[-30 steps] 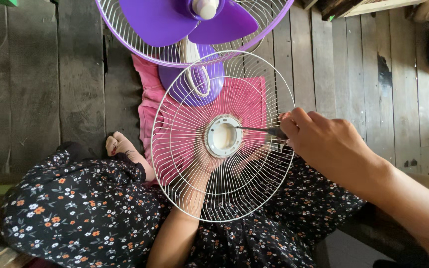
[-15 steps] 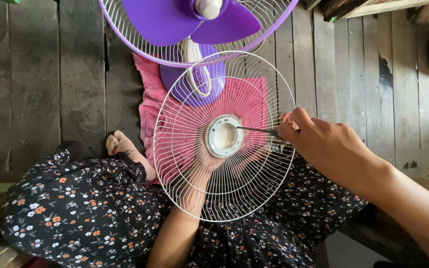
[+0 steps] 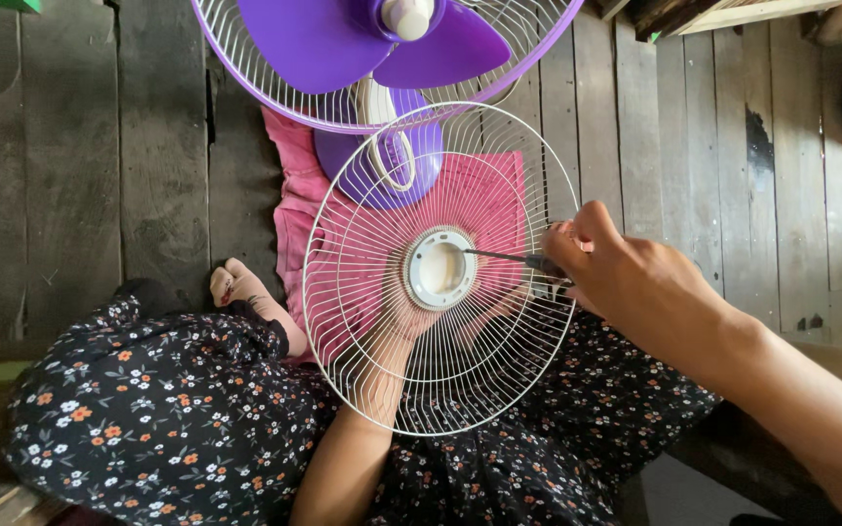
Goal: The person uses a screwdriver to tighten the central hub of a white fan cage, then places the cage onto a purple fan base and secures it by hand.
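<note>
The wooden floor [image 3: 70, 156] is the biggest thing here. It is made of long, dark, worn boards. The person sits on it in a black dress [image 3: 148, 419] with little flowers, and a bare foot [image 3: 236, 287] peeks out on the left.

Next comes the purple fan [image 3: 382, 49] at the top. It has purple blades inside a white wire cage, and its round purple base [image 3: 382, 161] rests on a pink cloth [image 3: 289, 209]. The cloth lies flat on the floor boards.

A loose white fan guard [image 3: 440, 268] is held up in the middle, just over the lap. It is a round wire cover with many thin spokes. It sits in front of the cloth and a bit of the purple base. In its center is a pale round hub [image 3: 438, 270].

The right hand [image 3: 626, 278] comes in from the right side. Its fingers are pinched tight around the dark handle of a thin screwdriver [image 3: 509, 258]. The metal tip points left and touches the hub.

The left hand [image 3: 411, 317] is behind the guard, so it shows only through the wires. It reaches up from below and presses against the back of the hub, with the fingers spread out. It seems to hold the guard up, but how the fingers grip is hard to see through the wires.
</note>
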